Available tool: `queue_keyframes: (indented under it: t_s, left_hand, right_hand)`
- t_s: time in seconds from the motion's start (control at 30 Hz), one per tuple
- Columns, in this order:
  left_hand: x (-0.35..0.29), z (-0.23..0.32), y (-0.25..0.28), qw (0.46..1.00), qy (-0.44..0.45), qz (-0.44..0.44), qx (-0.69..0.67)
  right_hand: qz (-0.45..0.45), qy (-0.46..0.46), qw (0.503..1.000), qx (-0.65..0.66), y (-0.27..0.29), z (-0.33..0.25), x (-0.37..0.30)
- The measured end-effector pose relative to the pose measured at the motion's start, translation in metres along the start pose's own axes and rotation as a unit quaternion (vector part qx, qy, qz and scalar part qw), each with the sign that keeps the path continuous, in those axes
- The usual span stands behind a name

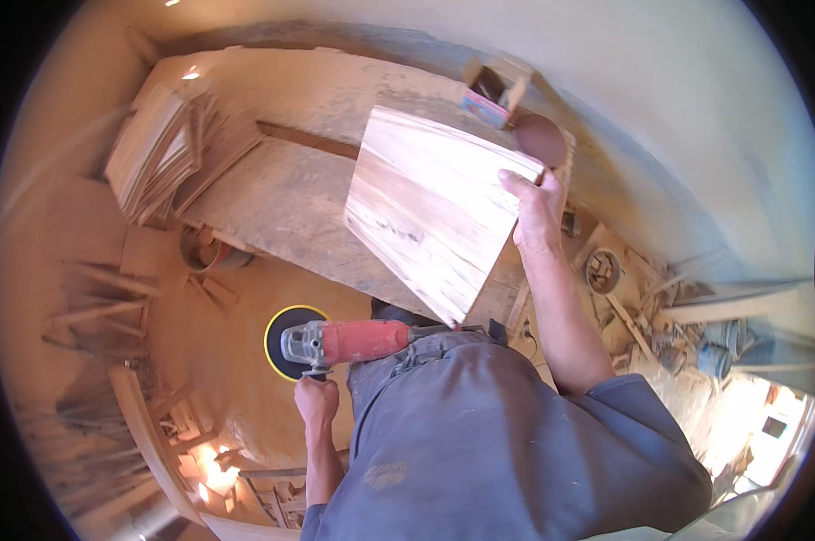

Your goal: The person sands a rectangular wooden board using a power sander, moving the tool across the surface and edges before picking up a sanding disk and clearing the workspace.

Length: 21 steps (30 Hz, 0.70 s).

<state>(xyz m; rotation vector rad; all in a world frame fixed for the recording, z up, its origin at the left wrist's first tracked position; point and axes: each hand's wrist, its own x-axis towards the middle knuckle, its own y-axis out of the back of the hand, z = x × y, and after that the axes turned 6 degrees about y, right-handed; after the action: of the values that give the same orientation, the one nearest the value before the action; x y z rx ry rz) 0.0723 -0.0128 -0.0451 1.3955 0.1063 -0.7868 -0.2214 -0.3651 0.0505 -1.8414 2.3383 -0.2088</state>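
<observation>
My right hand (537, 206) grips a flat wooden board (434, 203) by its right edge, thumb on the upper face. The board is pale with brown grain and a dark knot mark, and it is held tilted above the workbench. Lower left, my left hand (317, 399) is closed around the side handle of a red and grey angle grinder (362, 342). A round black pad with a yellow rim (285, 343) faces left on the tool, away from my body. The grinder's rear end lies against my waist.
A long dusty workbench (290, 194) spans the far side. Stacked wooden boards (159, 162) lean at its left end. At its right stand a small open box (493, 95) and a round brown sanding disc (541, 138). Buckets (603, 269) and wood scraps (637, 329) lie on the right.
</observation>
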Motion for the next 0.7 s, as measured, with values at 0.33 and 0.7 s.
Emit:
queue_keyframes:
  t_s: [0.33,0.7]
  left_hand:
    - [0.007,0.003,0.002,0.998,0.002,-0.036,0.052]
    - [0.006,0.017,0.022,0.995,-0.011,-0.043,0.089]
  right_hand:
    - [0.034,-0.335,0.938,0.085,0.202,0.146,-0.080]
    - [0.013,-0.444,0.895,0.032,0.052,0.177,-0.064]
